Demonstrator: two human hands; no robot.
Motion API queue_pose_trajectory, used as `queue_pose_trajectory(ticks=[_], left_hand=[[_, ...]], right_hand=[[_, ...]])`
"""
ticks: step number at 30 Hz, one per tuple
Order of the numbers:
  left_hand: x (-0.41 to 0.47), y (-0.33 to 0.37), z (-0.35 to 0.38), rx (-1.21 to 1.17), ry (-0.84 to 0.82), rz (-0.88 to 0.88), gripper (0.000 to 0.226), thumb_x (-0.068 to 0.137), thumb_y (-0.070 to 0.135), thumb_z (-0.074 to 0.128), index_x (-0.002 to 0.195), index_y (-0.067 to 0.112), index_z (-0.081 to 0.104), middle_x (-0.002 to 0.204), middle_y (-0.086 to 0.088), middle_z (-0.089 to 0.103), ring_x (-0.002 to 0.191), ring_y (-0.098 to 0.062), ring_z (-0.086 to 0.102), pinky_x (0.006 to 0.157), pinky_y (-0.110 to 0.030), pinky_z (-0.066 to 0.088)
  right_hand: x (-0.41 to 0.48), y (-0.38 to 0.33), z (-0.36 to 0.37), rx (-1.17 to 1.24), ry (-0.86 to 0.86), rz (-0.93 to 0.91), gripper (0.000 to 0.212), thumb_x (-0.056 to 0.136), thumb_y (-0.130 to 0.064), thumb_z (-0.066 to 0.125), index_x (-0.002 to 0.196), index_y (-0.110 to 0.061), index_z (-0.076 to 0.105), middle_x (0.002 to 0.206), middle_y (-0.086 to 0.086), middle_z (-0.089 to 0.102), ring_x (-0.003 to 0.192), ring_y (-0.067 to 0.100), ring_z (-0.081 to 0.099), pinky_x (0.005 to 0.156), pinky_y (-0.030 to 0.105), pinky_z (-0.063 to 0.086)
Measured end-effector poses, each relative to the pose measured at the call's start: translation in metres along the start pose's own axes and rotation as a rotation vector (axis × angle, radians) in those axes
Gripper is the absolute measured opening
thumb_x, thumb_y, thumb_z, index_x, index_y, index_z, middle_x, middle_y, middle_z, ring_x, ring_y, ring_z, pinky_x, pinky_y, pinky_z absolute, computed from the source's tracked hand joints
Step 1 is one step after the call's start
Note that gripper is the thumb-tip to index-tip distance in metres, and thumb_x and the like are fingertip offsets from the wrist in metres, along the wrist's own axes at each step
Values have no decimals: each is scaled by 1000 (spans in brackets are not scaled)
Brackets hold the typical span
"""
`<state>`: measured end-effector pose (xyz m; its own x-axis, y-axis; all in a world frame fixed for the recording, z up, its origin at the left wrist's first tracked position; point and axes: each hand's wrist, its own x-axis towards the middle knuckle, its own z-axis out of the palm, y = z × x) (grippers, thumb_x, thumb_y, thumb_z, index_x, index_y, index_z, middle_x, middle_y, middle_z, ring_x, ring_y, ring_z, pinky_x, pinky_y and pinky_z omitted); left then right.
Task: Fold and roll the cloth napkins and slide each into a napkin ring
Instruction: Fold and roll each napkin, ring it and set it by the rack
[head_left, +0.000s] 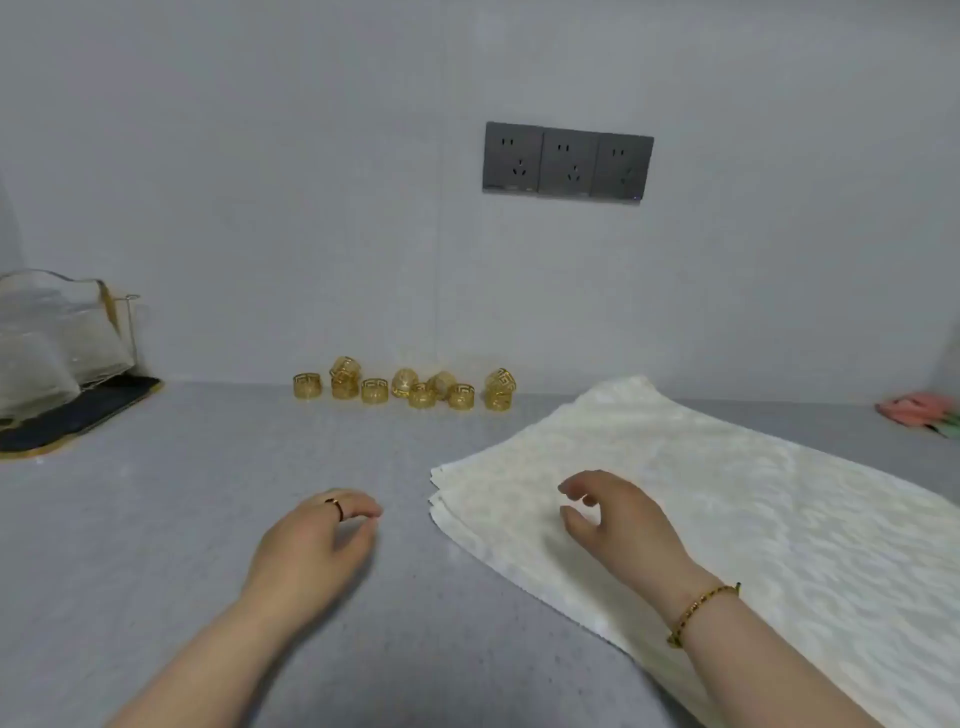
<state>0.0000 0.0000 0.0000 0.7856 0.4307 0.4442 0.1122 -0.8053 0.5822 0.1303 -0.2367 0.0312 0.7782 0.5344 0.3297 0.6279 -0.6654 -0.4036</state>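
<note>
- Head view, hands: the left hand (311, 540) hovers over bare table (156, 519), its fingers (361, 512) loosely curled and holding nothing. The right hand (618, 525) hangs above the near-left corner of the cream napkins (727, 483), its fingers relaxed, thumb apart, gripping nothing.
- Head view, materials: the napkins lie flat in a stack at the right of the table, with layered edges showing at the left corner. The gold napkin rings (405, 389) stand clustered by the wall, well apart from the stack.
- Head view, step judged: taking up one napkin. The right hand should pinch only the uppermost layer at the corner while the left steadies those beneath. The napkin is then best spread on the bare table, edges aligned, before folding.
</note>
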Motion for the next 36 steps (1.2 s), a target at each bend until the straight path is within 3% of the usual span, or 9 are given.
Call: queue_pose_trajectory(ticks=[1, 5, 8, 13, 19, 23, 25, 31, 36], left_hand=[[-8, 1, 2, 11, -67, -16, 12, 85, 27, 57, 88, 39, 58, 108, 15, 57, 111, -7, 51, 84, -15, 31], [-28, -7, 16, 193, -288, 41, 94, 54, 70, 14, 127, 24, 52, 140, 9, 42, 129, -7, 38, 99, -11, 25], [-29, -9, 17, 279, -272, 67, 61, 85, 59, 29, 135, 25, 43, 146, 8, 34, 134, -7, 31, 104, -12, 21], [-29, -9, 20, 307, -266, 85, 42, 94, 40, 42, 133, 26, 44, 146, 8, 34, 134, -8, 30, 105, -14, 20], [-28, -12, 20, 255, -228, 97, 42, 93, 43, 42, 130, 24, 48, 139, 10, 42, 128, -5, 37, 101, -11, 22], [-30, -4, 18, 242, -168, 138, 83, 66, 68, 18, 126, 23, 53, 130, 12, 50, 123, -10, 46, 97, -14, 26], [-31, 0, 21, 277, -112, 226, 69, 72, 59, 30, 117, 19, 61, 119, 4, 62, 111, -17, 58, 91, -23, 36], [-20, 25, 50, 448, -229, 502, 54, 72, 48, 38, 117, 22, 49, 111, 2, 67, 102, -8, 45, 89, -21, 35], [3, 50, 73, 528, -348, 439, 53, 67, 43, 33, 102, 26, 70, 99, 8, 71, 85, -7, 68, 71, -20, 53]], right_hand=[[-8, 0, 0, -21, -58, 15, 32, 92, -27, 49, 124, -20, 51, 122, -7, 55, 113, 9, 49, 83, 15, 34], [-38, 9, 12, -58, -157, 42, 41, 91, -35, 51, 129, -21, 46, 130, -6, 49, 121, 11, 45, 94, 19, 34], [-49, 17, 26, -56, -125, 33, 39, 91, -34, 51, 127, -19, 48, 130, -5, 49, 120, 11, 44, 94, 17, 34], [-48, 23, 33, -34, -26, 29, 28, 93, -25, 47, 119, -18, 55, 120, -6, 55, 111, 11, 50, 84, 16, 35], [-45, 30, 41, -83, 85, -50, 27, 93, -20, 38, 92, -10, 63, 82, -2, 52, 76, 12, 44, 66, 25, 37], [-44, 30, 45, -77, 159, -85, 24, 75, -18, 41, 67, -9, 62, 63, 1, 59, 58, 17, 51, 47, 19, 30], [-47, 26, 46, -113, 192, -137, 18, 70, -18, 48, 55, -19, 57, 51, -6, 55, 46, 8, 51, 40, 14, 30], [-49, 21, 49, -168, 166, -257, 26, 76, -30, 40, 57, -32, 58, 53, -17, 56, 47, -4, 50, 40, 8, 33], [-51, 23, 51, -89, 101, -249, 25, 77, -31, 40, 60, -30, 59, 57, -16, 58, 50, 0, 53, 42, 12, 38]])
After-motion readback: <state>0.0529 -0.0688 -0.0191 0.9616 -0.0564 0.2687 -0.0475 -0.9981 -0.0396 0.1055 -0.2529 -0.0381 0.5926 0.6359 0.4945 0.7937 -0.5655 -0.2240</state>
